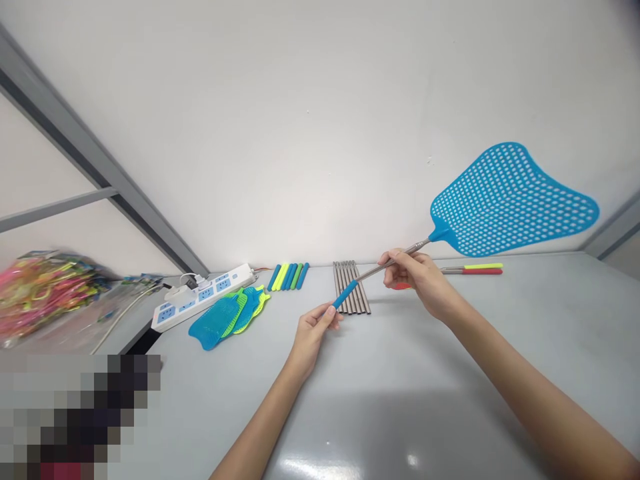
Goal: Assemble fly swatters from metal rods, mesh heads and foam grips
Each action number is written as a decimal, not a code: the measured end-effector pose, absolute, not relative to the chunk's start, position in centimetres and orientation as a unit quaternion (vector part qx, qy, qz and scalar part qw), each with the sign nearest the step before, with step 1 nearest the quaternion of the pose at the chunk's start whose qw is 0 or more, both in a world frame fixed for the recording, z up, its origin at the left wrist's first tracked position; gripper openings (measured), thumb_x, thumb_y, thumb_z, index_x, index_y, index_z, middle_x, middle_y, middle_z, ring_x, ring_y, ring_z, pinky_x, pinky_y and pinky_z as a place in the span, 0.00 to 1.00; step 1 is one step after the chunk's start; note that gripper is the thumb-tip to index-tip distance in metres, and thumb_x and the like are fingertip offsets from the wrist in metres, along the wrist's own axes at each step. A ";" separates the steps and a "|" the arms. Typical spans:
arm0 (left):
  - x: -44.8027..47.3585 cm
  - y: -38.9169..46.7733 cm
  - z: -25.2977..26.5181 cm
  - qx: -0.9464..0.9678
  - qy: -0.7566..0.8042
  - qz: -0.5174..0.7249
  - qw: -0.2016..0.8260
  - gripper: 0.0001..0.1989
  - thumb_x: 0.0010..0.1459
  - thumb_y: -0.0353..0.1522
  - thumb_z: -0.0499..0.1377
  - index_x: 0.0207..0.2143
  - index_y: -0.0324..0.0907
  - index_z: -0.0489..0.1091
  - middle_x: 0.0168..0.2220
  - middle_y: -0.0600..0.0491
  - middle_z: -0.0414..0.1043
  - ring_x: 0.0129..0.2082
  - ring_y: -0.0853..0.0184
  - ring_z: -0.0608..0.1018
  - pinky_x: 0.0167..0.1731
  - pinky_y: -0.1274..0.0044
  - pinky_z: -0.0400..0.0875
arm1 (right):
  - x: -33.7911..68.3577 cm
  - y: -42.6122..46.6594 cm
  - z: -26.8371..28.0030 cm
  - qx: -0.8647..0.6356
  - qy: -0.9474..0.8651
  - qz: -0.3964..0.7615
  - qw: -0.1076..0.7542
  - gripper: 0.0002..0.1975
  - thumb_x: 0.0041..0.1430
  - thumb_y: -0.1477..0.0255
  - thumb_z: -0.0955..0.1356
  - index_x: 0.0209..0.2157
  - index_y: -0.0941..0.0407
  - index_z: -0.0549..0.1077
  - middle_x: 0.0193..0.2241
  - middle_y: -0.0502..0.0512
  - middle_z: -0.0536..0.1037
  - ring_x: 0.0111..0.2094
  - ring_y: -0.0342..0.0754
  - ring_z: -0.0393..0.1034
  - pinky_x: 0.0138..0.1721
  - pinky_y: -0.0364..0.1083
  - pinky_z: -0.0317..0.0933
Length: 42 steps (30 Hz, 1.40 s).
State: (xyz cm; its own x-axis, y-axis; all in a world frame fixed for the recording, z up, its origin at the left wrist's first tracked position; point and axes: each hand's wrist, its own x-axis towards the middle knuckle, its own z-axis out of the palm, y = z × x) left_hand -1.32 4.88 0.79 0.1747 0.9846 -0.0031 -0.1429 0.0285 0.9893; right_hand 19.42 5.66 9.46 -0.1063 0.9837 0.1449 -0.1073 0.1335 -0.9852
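Observation:
A blue fly swatter (505, 200) is held up slantwise over the table, its perforated head at the upper right. My left hand (316, 333) is closed round the end of its blue grip. Higher up, my right hand (410, 273) pinches the metal shaft just below the head. Behind the swatter lies a row of metal rods (356, 297). Left of these are several blue, yellow and green grip sleeves (289, 277). A stack of blue and yellow-green swatter heads (220, 320) lies farther left.
A white power strip (200, 293) with plugs and cables stands at the left. Beside it is a clear plastic bag (50, 293) of colourful items. Behind my right hand lie rods with yellow and red grips (483, 269). A pale wall (320, 133) closes off the back.

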 end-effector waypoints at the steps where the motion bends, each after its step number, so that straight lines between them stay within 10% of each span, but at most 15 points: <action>1: -1.2 4.8 0.8 0.508 0.420 0.477 0.581 0.14 0.48 0.37 0.55 0.34 0.37 0.70 0.26 0.52 0.69 0.23 0.72 0.67 0.28 0.79 0.61 | 19.4 5.7 9.4 -0.414 -0.537 0.514 0.526 0.15 0.51 0.62 0.60 0.28 0.58 0.70 0.18 0.52 0.69 0.22 0.43 0.63 0.26 0.42 0.58; 29: 1.0 1.5 1.1 0.682 0.438 0.340 0.476 0.11 0.54 0.38 0.48 0.32 0.42 0.64 0.19 0.58 0.59 0.19 0.73 0.62 0.22 0.81 0.56 | 17.8 5.5 8.4 -0.442 -0.581 0.582 0.359 0.21 0.53 0.58 0.57 0.24 0.60 0.70 0.10 0.46 0.59 0.15 0.39 0.55 0.21 0.41 0.52; 42: 2.6 0.6 -0.6 0.621 0.417 0.362 0.557 0.14 0.54 0.41 0.47 0.32 0.39 0.62 0.19 0.59 0.54 0.18 0.75 0.58 0.20 0.82 0.54 | 18.3 6.2 9.2 -0.258 -0.406 0.716 0.505 0.11 0.53 0.67 0.61 0.25 0.59 0.67 0.18 0.46 0.56 0.20 0.38 0.54 0.25 0.40 0.55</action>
State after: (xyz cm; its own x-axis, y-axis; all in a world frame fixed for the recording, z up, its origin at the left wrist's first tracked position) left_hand 2.59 0.62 -0.64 0.3913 0.9201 -0.0152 0.1148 -0.0324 0.9929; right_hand 18.32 6.22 9.24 -0.3570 0.9332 0.0401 -0.5132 -0.1601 -0.8432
